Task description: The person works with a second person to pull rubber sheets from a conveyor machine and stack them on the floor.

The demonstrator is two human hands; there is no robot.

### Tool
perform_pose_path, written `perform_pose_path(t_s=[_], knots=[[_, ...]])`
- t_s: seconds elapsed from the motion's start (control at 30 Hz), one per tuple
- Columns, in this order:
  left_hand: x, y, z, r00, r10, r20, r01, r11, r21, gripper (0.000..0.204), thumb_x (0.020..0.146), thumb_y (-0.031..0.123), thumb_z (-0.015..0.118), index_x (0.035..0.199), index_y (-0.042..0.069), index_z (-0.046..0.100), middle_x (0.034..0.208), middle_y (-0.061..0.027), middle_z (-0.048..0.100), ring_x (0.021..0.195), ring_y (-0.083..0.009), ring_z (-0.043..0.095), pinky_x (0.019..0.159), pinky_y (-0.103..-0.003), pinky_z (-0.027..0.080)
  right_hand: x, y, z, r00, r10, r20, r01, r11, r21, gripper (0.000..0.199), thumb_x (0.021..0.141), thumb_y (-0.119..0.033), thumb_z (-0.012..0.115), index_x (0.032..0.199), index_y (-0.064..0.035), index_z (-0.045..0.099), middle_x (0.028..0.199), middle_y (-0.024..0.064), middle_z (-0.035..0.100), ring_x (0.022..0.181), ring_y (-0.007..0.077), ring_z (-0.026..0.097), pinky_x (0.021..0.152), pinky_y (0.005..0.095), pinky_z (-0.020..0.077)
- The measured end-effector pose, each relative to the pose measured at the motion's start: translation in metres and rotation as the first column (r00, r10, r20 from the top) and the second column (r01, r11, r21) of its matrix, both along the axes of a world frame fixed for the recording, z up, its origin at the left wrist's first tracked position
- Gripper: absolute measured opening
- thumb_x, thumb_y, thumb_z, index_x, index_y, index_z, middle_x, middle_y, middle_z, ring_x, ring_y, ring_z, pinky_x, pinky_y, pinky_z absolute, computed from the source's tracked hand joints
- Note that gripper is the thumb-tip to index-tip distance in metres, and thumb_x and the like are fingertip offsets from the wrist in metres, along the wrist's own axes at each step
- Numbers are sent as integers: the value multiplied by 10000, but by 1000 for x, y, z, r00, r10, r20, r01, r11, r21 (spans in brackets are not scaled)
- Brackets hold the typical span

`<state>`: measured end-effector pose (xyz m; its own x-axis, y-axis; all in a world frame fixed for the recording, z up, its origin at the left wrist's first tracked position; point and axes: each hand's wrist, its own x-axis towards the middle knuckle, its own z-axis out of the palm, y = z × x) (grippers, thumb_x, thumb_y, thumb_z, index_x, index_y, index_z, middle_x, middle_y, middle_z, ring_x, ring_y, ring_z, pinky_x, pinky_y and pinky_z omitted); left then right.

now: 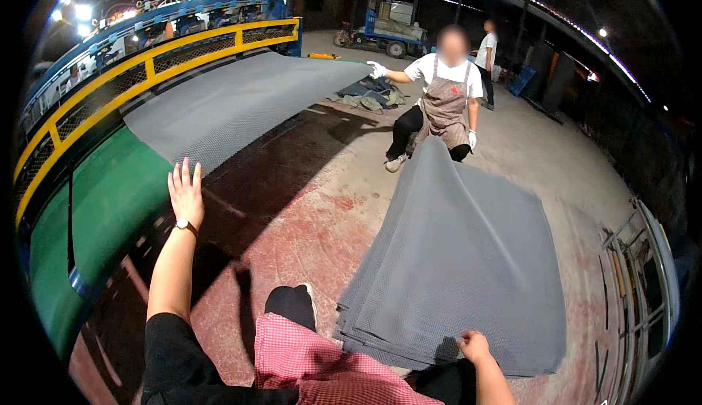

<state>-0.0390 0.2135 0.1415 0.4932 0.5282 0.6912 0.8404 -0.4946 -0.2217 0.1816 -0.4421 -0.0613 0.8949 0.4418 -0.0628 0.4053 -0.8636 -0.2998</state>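
A grey textured sheet [241, 94] comes off the machine at the left, one part over a green conveyor belt [117, 185]. My left hand [187, 194], a watch on its wrist, is raised at the sheet's near corner with fingers spread; I cannot tell whether they touch it. A stack of similar grey sheets [468, 251] lies on the floor at the right, its top sheet raised in a ridge at the far end. Over the stack's near edge my right hand [475, 346] is bent with fingers curled together, nothing visible in them. A co-worker's gloved hand [376, 70] holds the sheet's far corner.
A co-worker in an apron [446, 98] crouches beyond the stack. A yellow guard rail [150, 65] runs along the machine. Metal frames [643, 273] stand at the far right. Behind are crumpled cloth [369, 96], a blue cart [395, 32] and another person [486, 57].
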Motion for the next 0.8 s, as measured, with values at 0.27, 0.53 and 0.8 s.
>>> perform_pose_path(t_s=[0.27,0.53,0.8], knots=[[-1,65,-2,991,10,-134,-5,999,39,412,803,118,384,1204,207,394,1305,-71,313,1206,-260,283,1000,-402,205,-11,12,-7,996,-82,-32,83,996,32,209,655,-114,625,832,-3,610,780,160,614,718,250,606,683,312,472],[-13,60,9,898,-440,-16,439,893,100,360,622,58,528,970,142,564,1019,-23,531,1006,-206,450,922,-374,297,-5,55,-23,998,60,-14,-57,988,145,168,671,-65,604,827,-1,612,820,160,599,730,224,605,679,303,476],[21,29,28,738,-567,365,575,812,98,224,596,41,543,811,87,581,764,-36,529,821,-240,481,786,-363,344,-4,186,35,945,207,-254,-78,895,439,161,720,-81,595,851,14,595,797,97,608,716,146,576,659,263,460]])
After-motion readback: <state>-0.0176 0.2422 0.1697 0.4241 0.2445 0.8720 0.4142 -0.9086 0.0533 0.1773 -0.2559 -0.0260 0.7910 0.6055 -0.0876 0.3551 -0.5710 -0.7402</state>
